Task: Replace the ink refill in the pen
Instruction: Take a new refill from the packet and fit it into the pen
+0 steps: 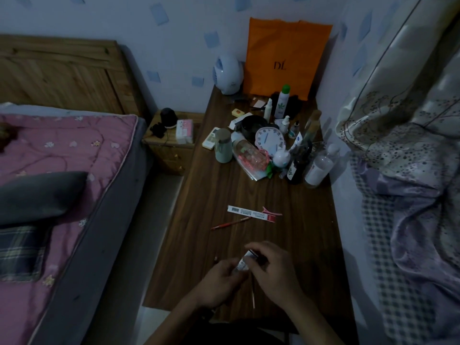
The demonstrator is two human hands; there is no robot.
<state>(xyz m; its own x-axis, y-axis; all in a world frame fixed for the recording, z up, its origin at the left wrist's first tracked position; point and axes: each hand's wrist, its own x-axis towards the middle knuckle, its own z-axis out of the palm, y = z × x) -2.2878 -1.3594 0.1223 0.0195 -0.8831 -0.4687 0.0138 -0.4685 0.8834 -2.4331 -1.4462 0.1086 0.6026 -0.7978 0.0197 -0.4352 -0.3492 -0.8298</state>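
Near edge of desk: left hand and right hand both grip small printed box in curled fingers, thin refill lying beneath; red pen just beyond, then long white packet beside pink hair clip, clock and bottles crowding far end.

A single head-worn wide-angle camera is looking forward and steeply down along a dark wooden desk toward the wall corner. It is sitting close over the left hand and right hand, whose fingers are pinching a small packet low in the picture's middle. Beyond the fingers the desk's far end is receding; a bed is spreading left of them, curtains right.
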